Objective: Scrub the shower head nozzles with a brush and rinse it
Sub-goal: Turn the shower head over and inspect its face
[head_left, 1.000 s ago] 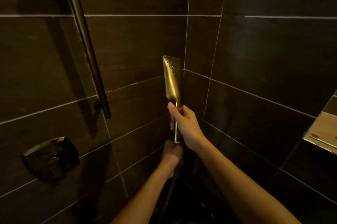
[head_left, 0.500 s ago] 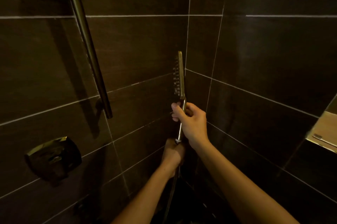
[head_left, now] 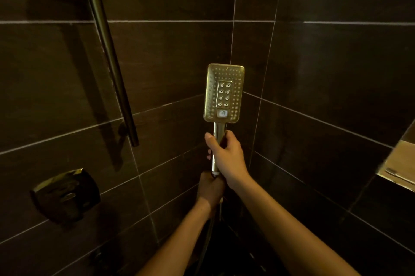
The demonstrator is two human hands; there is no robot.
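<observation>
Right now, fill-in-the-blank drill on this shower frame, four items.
The right hand grips the shower head by its ____.
Its nozzles face ____ the camera.
The left hand grips the hose just ____ the right hand.
The slide rail is on the shower head's ____ side.
Missing: handle; toward; below; left.

Glossy gold-toned metal shower head (head_left: 224, 93)

Counting one shower head (head_left: 225, 73) carrying eight large centre nozzles (head_left: 224, 94); one left hand (head_left: 210, 188), one right hand (head_left: 229, 158); one slide rail (head_left: 110, 60).
</observation>
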